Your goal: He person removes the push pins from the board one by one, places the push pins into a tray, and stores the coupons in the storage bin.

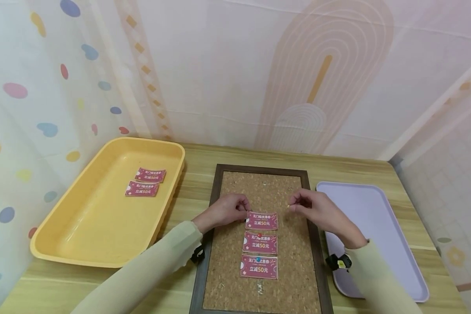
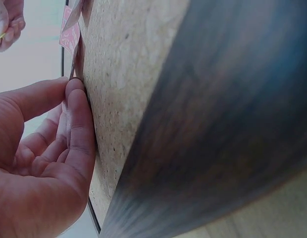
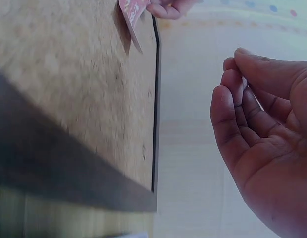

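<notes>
My left hand pinches the left edge of the uppermost red coupon between thumb and fingertips, against the dark-framed cork board. In the left wrist view the coupon stands slightly off the cork. My right hand is raised over the board's right side, pinching a small yellow push pin; the right wrist view hides the pin behind the fingers. Below, a second coupon carries a red push pin at its top edge, and a third coupon carries a blue push pin.
To the left stands a yellow tray with two more red coupons inside. A lilac tray lies right of the board, partly under the right forearm. Behind the wooden table hangs a patterned curtain.
</notes>
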{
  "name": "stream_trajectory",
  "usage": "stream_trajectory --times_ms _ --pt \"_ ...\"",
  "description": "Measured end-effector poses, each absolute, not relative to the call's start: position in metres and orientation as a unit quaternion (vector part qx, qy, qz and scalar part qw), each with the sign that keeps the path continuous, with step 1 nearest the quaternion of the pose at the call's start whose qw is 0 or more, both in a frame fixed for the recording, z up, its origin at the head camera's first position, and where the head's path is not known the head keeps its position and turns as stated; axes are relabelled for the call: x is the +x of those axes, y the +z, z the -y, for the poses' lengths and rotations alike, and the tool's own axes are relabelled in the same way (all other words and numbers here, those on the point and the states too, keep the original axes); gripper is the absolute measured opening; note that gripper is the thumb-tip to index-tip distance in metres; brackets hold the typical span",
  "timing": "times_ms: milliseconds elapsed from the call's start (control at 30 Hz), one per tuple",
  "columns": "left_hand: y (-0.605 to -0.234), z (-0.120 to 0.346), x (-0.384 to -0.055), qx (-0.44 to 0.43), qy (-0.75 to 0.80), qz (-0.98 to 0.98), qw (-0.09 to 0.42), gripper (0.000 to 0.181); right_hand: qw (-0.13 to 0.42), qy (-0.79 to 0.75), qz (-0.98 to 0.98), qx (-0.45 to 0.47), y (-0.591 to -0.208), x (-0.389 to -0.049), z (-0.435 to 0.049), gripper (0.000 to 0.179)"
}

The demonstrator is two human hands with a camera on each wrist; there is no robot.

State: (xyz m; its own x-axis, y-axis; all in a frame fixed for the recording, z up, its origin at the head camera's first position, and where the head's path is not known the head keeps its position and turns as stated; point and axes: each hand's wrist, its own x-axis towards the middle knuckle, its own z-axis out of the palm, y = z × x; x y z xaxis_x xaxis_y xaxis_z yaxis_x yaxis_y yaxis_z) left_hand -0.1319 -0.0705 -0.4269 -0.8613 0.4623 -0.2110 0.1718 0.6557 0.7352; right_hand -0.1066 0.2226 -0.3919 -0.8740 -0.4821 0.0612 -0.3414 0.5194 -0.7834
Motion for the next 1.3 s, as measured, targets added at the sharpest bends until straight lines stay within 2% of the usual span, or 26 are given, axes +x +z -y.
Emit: stream_trajectory --times_ms 667,967,1300 --pt "-0.427 0.07 -0.131 0.185 0.375 -0.888 0.19 0.008 0.045 -0.385 -0.902 -0.188 -0.399 -0.089 -0.291 0.004" --pt "-0.427 0.071 -0.129 0.179 0.381 -0.886 0.193 0.008 0.061 -0.365 -0.913 -0.172 -0.409 -0.089 -0.311 0.003" --pt "-0.428 0.071 -0.13 0.169 0.385 -0.886 0.194 0.006 0.076 -0.34 -0.921 -0.176 -0.421 -0.092 -0.322 0.009"
